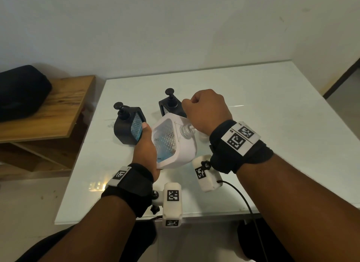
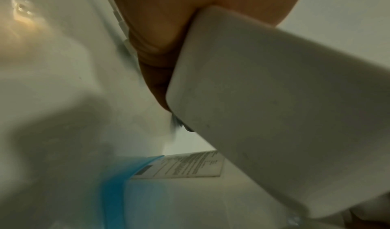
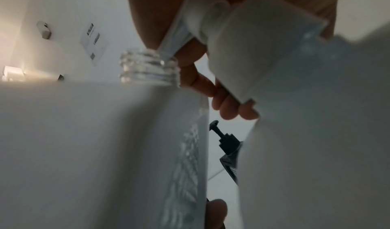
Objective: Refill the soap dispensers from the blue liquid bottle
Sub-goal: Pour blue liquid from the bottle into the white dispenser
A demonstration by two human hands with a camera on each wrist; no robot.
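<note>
left hand (image 1: 145, 144) grips the white dispenser (image 1: 175, 144), neck (image 3: 148, 67) uncapped; right hand (image 1: 206, 111) above it clutches the pump (image 3: 211, 20), its tube at the neck.

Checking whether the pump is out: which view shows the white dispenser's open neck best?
Right wrist: the clear threaded neck is close and uncapped, the pump tube just above it. Head shows it small beside the right hand. Left wrist shows only the white dispenser body.
</note>
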